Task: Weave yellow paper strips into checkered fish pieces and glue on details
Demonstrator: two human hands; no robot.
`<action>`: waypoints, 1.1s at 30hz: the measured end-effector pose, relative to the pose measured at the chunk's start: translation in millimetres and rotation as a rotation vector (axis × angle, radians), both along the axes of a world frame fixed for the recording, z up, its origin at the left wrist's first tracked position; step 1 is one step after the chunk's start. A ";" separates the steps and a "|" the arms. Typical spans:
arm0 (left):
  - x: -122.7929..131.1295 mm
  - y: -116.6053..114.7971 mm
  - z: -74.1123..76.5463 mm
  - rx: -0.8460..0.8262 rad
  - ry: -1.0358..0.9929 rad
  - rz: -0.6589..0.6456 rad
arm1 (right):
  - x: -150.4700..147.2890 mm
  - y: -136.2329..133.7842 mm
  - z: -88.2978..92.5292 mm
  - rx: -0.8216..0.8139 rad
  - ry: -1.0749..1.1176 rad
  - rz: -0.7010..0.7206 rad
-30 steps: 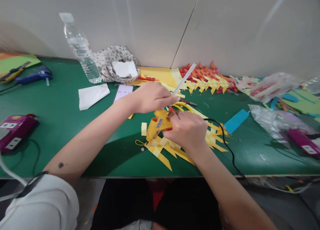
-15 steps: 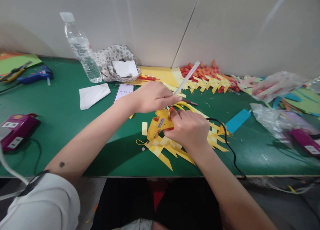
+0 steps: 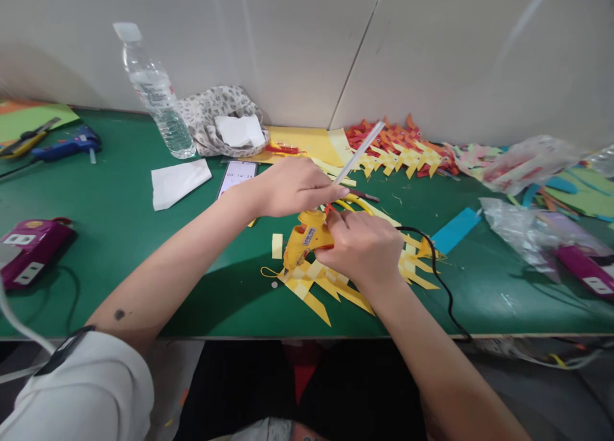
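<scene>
My right hand (image 3: 367, 244) is wrapped round the handle of a yellow hot glue gun (image 3: 307, 236), its nozzle pointing down at the front of the mat. A long translucent glue stick (image 3: 361, 152) slants up to the right from my left hand (image 3: 300, 186), whose fingers are closed on it above the gun. Where the stick's lower end meets the gun is hidden behind my hands. Beneath the gun lie woven yellow paper pieces (image 3: 314, 287) with pointed strips and a thin loop at the left end. A small pale yellow paper roll (image 3: 277, 246) stands beside the gun.
A water bottle (image 3: 163, 102), a white tissue (image 3: 180, 184) and a phone (image 3: 236, 173) showing a timer are at the back left. Purple power strips (image 3: 41, 249) sit at both sides. The gun's black cord (image 3: 444, 281) runs over the front edge. Red woven paper pieces (image 3: 384, 140) lie behind.
Both hands, the glue gun and the glue stick stay almost in place. The stick's tip has dipped very slightly.
</scene>
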State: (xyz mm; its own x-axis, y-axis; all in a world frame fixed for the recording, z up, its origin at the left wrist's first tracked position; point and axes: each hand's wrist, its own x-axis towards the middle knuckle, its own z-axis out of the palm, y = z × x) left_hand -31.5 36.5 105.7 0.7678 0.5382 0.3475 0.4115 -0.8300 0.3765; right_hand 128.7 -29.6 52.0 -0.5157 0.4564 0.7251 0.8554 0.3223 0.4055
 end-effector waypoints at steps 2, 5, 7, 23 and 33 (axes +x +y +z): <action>0.0 0.4 -0.1 -0.009 0.001 -0.004 | 0.4 0.1 -0.4 -0.021 0.007 -0.004; -0.1 0.6 -0.1 -0.015 0.000 -0.007 | 0.4 0.0 -0.7 -0.053 0.018 -0.008; -0.3 0.7 0.0 -0.017 -0.001 -0.011 | 0.2 -0.2 -0.4 -0.042 0.011 -0.008; -2.9 2.9 0.4 -0.018 -0.033 -0.042 | -2.1 1.8 1.7 -0.022 0.000 -0.010; -3.0 3.5 0.8 -0.038 -0.016 -0.054 | -3.5 1.7 2.7 0.036 -0.016 0.017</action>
State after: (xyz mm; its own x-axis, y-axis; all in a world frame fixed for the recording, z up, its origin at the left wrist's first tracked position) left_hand -34.4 40.0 106.5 0.7907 0.5091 0.3399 0.3600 -0.8358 0.4145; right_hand 125.2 -27.9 54.7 -0.5345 0.4212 0.7327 0.8435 0.3211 0.4307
